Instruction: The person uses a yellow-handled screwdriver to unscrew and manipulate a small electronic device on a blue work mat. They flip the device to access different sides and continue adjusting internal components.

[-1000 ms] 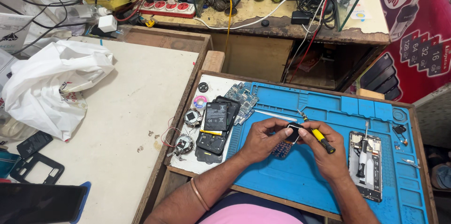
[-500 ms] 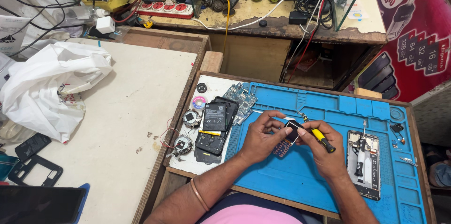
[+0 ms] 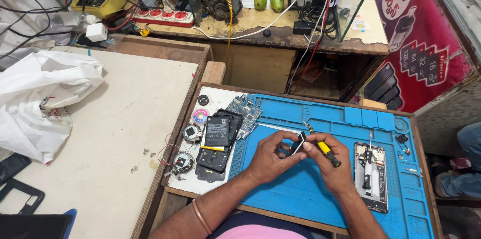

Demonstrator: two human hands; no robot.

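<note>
Small dark part is pinched by left hand and right hand, yellow screwdriver gripped by right, above blue mat.

mat: blue | screwdriver: yellow-black | bag: white | battery: black

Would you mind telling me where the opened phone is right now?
In the head view, the opened phone lies on the blue mat, just right of the right hand, with a screwdriver resting on it.
</note>
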